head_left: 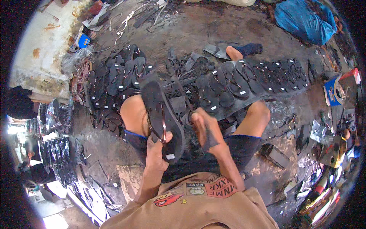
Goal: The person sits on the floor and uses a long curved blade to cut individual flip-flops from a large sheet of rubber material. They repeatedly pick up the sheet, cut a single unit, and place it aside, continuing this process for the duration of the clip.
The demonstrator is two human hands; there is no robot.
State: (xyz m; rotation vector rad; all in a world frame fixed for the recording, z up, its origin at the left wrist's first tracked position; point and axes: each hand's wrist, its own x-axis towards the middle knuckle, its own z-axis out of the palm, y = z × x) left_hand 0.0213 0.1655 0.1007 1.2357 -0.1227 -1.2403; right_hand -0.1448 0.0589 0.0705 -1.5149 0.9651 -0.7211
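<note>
A black flip-flop (162, 114) with thin shiny straps and a small white label at its heel is held up in front of me. My left hand (158, 147) is closed round its heel half, thumb on the footbed beside the strap. Just right of the sole's edge, my right hand (207, 128) is closed. A slim dark strip or blade (186, 97) runs up from its fingers, and a dark piece (209, 141) shows at the palm. What exactly this hand grips is not clear.
More labelled flip-flops (118, 74) lie left. A row of flip-flops (240, 82) rests on a dark sheet at right. Dark rubber scraps (187, 65) are heaped between them. A blue bag (305, 23) lies far right; a dark block (274, 155) sits near right.
</note>
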